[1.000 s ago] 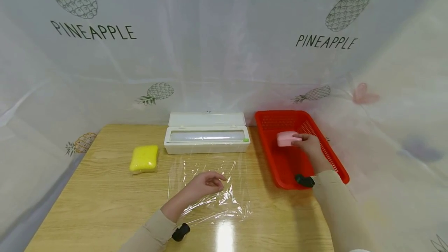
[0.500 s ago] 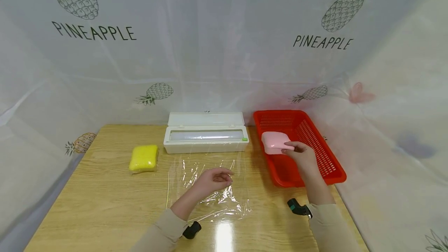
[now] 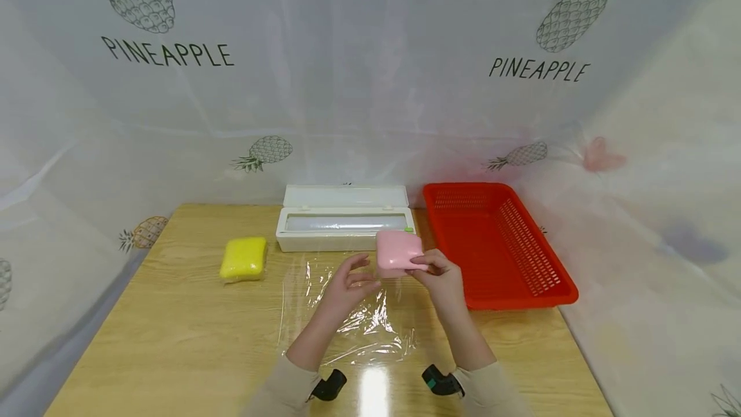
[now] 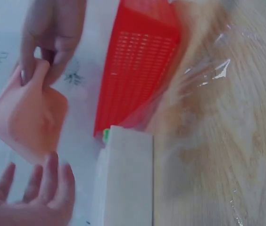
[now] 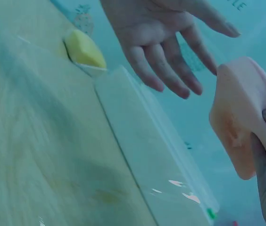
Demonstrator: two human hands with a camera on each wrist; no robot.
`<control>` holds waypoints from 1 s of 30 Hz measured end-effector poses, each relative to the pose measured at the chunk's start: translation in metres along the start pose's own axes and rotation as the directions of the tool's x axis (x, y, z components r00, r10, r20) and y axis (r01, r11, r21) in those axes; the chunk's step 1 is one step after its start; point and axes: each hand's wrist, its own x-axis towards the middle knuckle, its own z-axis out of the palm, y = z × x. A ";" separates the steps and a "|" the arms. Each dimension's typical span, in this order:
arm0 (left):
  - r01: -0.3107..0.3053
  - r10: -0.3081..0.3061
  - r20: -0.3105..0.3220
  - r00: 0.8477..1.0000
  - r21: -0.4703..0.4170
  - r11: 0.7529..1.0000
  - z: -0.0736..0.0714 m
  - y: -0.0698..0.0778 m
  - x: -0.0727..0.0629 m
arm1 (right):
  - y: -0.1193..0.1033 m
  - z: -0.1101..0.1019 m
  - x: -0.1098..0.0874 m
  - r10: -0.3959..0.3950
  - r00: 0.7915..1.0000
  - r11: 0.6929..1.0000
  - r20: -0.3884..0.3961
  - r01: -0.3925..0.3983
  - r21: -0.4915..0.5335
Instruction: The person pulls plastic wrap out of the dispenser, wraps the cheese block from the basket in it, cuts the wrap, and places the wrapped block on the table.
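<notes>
The right hand pinches the pink box by a tab at its corner, thumb below and fingers above, holding it in the air; in the head view it overlaps the front right corner of the white dispenser. The left hand grasps nothing: its fingers are loosely spread and slightly bent, just beside the box, and whether a fingertip touches it I cannot tell. Beneath the hands, a sheet of clear film runs from the front of the dispenser over the wooden tabletop, creased and shiny. The dispenser's lid is tipped back, a pale roll shows inside, and a small green piece sits at its right end. To the right is a red basket with slotted sides. On the other side, near the left end of the dispenser, lies a yellow block with shiny clear film about it. A pineapple-printed curtain hangs behind.
</notes>
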 end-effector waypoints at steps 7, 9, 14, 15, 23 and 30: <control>0.040 -0.045 -0.144 0.989 -0.034 0.999 -0.008 0.001 -0.016 | 0.015 0.018 -0.026 -0.053 0.994 0.996 0.093 0.046 0.072; 0.048 -0.055 -0.147 0.988 -0.053 0.997 -0.008 0.003 -0.020 | 0.018 0.020 -0.033 -0.055 0.990 0.997 0.129 0.046 0.068; 0.077 -0.096 -0.200 0.975 -0.104 0.992 -0.013 -0.002 -0.030 | 0.023 0.028 -0.045 -0.054 0.972 0.998 0.228 0.059 -0.015; 0.081 -0.104 -0.212 0.972 -0.117 0.990 -0.015 -0.005 -0.032 | 0.024 0.030 -0.047 -0.046 0.969 0.998 0.242 0.057 -0.037; 0.111 -0.140 -0.230 0.963 -0.135 0.985 -0.030 -0.027 -0.042 | 0.034 0.038 -0.055 0.167 0.961 0.983 0.221 -0.146 -0.109; 0.138 -0.144 -0.215 0.966 -0.040 0.990 -0.032 -0.041 -0.043 | 0.045 0.044 -0.056 0.289 0.944 0.947 0.162 -0.256 -0.195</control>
